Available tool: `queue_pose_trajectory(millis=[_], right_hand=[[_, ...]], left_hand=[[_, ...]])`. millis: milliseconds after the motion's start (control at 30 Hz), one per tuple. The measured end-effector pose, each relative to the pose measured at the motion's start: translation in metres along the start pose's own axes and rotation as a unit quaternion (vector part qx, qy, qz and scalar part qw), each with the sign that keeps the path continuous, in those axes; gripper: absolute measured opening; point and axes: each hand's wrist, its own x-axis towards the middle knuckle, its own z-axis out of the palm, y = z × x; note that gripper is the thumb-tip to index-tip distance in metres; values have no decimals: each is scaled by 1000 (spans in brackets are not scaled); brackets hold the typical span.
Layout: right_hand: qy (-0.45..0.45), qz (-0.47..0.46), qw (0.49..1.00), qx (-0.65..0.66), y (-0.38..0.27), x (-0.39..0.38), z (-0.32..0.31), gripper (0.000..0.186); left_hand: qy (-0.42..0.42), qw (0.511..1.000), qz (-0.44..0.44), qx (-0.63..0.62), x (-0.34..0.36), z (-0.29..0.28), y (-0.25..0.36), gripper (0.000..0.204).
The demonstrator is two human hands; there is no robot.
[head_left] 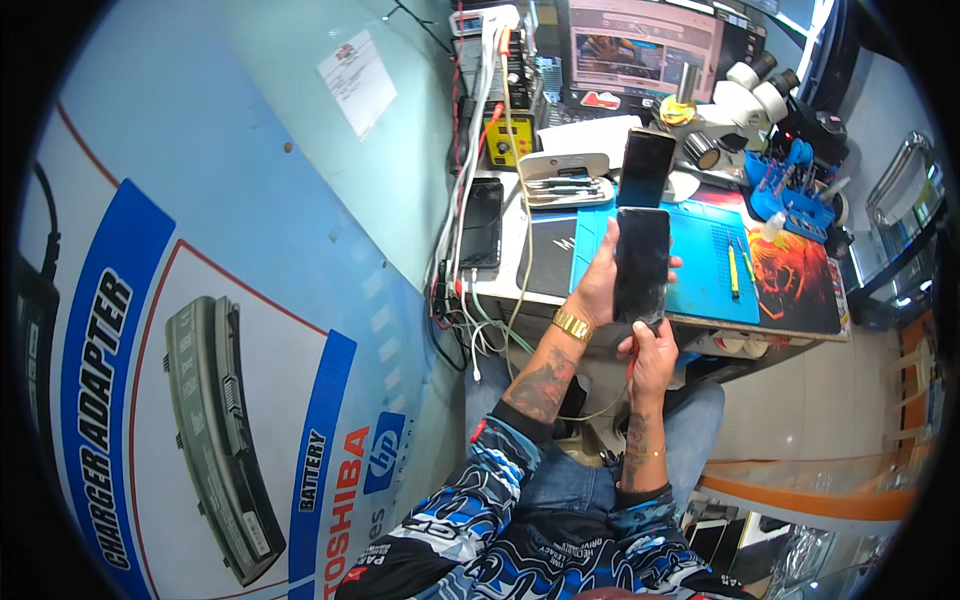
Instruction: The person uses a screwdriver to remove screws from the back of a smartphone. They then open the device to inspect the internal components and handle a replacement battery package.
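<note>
My left hand [598, 272] grips a dark phone [640, 262] by its sides, screen facing me, over the front of the desk. My right hand [652, 352] is closed at the phone's bottom end, with a thin red cable [631, 365] at its fingers; the plug itself is hidden. A second phone [645, 160] leans upright just beyond the held one. Beneath them lies a blue repair mat [705, 285] with slim yellow [734, 268] and green [749, 266] tools. A tray of metal tools [560, 188] is behind on the left.
A laptop [640, 40], a microscope [740, 100], a yellow station [510, 140] and a blue tool organizer [790, 205] line the back. Another phone [483, 225] lies among cables at left, beside a printed wall [250, 200]. A glass display case [760, 540] is at lower right.
</note>
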Motion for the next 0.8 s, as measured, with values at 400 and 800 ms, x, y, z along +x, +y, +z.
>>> queue_pose_trajectory(millis=[400,800], right_hand=[[0,8,1000,-3,5,4,-4,22],[0,12,1000,-13,1,2,-3,17]], left_hand=[[8,1000,-4,-22,3,4,-1,95],[18,1000,-7,-19,2,7,0,94]])
